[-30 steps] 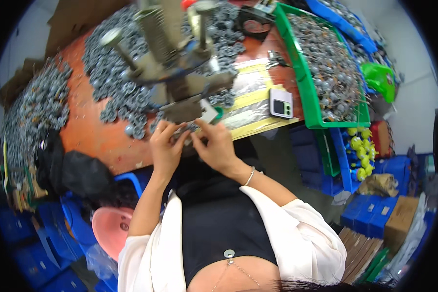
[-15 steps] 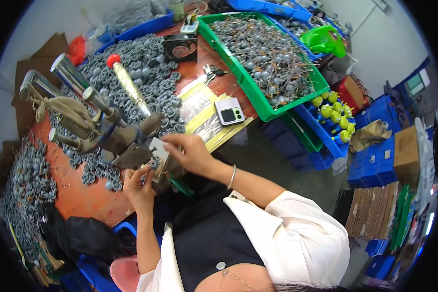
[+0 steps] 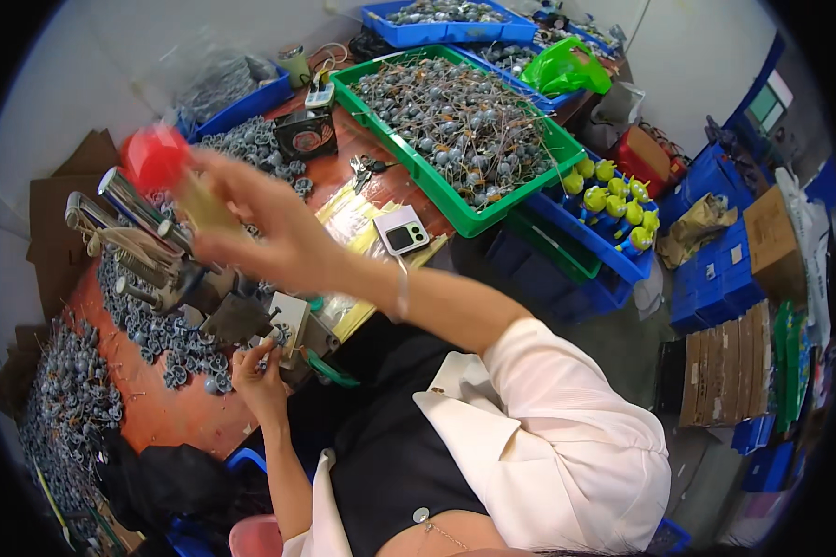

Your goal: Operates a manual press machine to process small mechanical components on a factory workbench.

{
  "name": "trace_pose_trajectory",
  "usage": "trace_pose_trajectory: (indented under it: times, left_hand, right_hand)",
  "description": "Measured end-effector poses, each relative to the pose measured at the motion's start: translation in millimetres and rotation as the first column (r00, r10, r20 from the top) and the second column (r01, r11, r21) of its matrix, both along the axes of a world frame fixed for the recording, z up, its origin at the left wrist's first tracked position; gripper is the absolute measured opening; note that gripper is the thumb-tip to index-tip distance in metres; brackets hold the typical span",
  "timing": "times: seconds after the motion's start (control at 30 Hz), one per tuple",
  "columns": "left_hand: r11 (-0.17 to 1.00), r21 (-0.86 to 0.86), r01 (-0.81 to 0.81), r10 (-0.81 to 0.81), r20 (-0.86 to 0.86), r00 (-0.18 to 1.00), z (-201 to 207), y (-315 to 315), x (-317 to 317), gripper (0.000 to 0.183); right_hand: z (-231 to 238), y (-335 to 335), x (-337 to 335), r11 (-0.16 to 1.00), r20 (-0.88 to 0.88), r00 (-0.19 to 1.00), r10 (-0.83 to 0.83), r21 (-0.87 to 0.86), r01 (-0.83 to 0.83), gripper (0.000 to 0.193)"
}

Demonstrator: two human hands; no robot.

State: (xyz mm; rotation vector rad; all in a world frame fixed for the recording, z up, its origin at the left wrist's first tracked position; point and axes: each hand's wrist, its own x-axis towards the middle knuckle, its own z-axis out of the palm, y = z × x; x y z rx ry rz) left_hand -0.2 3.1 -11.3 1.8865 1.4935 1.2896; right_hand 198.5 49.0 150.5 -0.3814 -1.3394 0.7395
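A metal hand press (image 3: 218, 288) stands on the orange-red table at the left. Its lever handle (image 3: 206, 206), wrapped in yellowish tape and tipped with a red ball knob (image 3: 154, 160), lies between the thumb and fingers of my right hand (image 3: 274, 223), closed around it and blurred by motion. Low at the front of the press, my left hand (image 3: 262, 382) pinches a small grey plastic part (image 3: 277, 336) beside a pale block (image 3: 290, 316). My fingers partly cover that part. Loose grey ring-shaped parts (image 3: 190, 364) lie just left of this hand.
A green tray (image 3: 469, 218) of grey balls with thin stems stands at the back. Near it lie a phone (image 3: 402, 232), keys (image 3: 366, 170) and a small black fan (image 3: 305, 135). Yellow-green figures (image 3: 622, 200) fill a blue tray at right. More grey parts (image 3: 70, 390) heap at far left.
My right hand has moved from the front of the press up and left onto the lever handle. The red knob now looks nearer and larger. My left hand stays at the press front.
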Motion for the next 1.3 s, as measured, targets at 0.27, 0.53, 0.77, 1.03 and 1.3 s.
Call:
trace_pose_trajectory:
  times: [0.27,0.53,0.77,1.03,1.3]
  left_hand:
    - [0.981,-0.192,0.005,-0.001,0.019,1.000,4,-2,-2,0.020]
    - [0.999,-0.010,-0.036,0.034,-0.155,0.987,2,-7,-1,0.015]
    - [0.996,-0.076,-0.055,0.049,-0.075,0.996,13,-13,4,0.017]
    - [0.998,-0.064,-0.017,0.018,0.007,1.000,12,-8,-1,0.017]
    - [0.997,-0.070,-0.020,0.016,-0.061,0.998,9,-4,4,0.018]
  right_hand:
    - [-33,-65,10,0.944,0.213,0.957,-0.197,0.305,0.127,0.031]
    - [-8,-23,-2,0.964,0.292,0.929,-0.227,0.201,0.172,0.010]
    - [-37,-65,4,0.916,0.267,0.948,-0.173,0.398,0.055,0.021]
    - [-11,-36,-2,1.000,0.161,0.987,0.003,0.029,-0.008,0.023]
    - [19,-19,-5,0.978,0.279,0.950,-0.142,-0.107,0.178,0.034]
